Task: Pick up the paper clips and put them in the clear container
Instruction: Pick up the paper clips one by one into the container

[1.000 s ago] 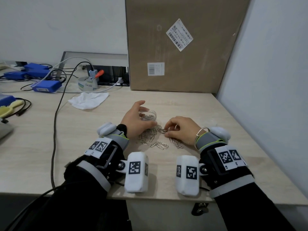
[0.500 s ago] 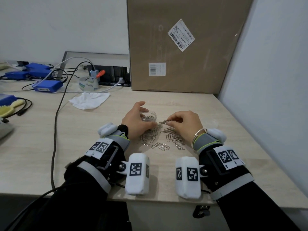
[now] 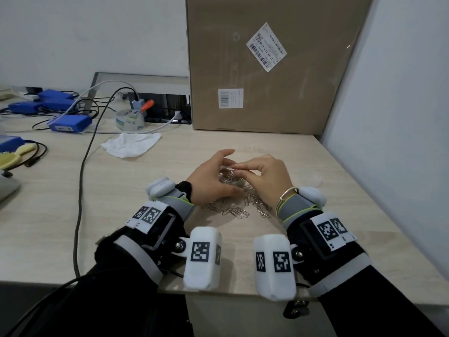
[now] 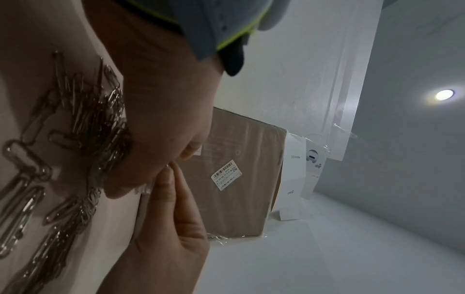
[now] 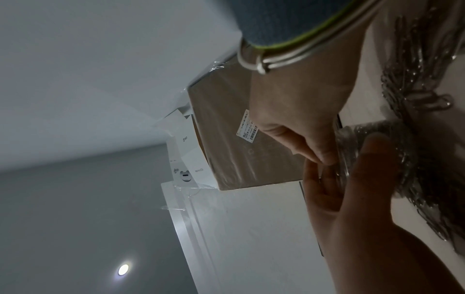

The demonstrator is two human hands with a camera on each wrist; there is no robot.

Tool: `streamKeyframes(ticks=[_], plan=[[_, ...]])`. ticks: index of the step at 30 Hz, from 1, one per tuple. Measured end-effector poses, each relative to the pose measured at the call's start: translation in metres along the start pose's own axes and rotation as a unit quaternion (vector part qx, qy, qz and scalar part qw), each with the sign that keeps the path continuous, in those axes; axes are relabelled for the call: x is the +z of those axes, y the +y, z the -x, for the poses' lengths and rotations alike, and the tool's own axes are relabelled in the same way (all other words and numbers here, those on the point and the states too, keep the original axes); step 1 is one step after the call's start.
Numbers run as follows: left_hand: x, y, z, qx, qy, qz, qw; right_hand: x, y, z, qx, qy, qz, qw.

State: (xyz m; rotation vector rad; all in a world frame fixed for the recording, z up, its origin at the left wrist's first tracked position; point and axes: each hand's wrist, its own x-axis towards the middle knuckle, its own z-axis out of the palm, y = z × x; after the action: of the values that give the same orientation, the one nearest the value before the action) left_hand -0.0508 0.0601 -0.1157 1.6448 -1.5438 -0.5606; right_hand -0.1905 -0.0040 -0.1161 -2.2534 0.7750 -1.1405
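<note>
Over the clear container [image 3: 232, 179], right hand [image 3: 268, 178] pinching a thin silver paper clip [image 3: 235, 169] between thumb and finger, likely to drop it in. Left hand [image 3: 211, 183] curled round the container's side, probably to keep it from sliding. Small, round and see-through, with shiny clips already inside. Just behind the hands, toward the desk edge, many more loose paper clips [image 3: 239, 210] in a flat heap, bent wire loops, smooth and bright. Under it all, a pale wooden table [image 3: 48, 215]. Farther back, a soft crumpled white cloth [image 3: 132, 145] and a big brown cardboard box [image 3: 267, 69] with flat sides.
</note>
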Motion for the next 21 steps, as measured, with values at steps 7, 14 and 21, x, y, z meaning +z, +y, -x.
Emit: streamKeyframes(ticks=[7, 14, 21], plan=[[-0.005, -0.007, -0.002, -0.034, 0.082, 0.011, 0.996, -0.001, 0.002, 0.001, 0.039, 0.042, -0.02, 0.998], [-0.036, -0.033, -0.003, -0.183, 0.256, -0.079, 0.946, -0.006, 0.013, 0.006, 0.173, 0.024, -0.007, 0.985], [-0.035, -0.028, 0.003, -0.148, 0.235, -0.202, 0.939, -0.009, 0.01, 0.013, 0.232, -0.005, -0.01, 0.973]])
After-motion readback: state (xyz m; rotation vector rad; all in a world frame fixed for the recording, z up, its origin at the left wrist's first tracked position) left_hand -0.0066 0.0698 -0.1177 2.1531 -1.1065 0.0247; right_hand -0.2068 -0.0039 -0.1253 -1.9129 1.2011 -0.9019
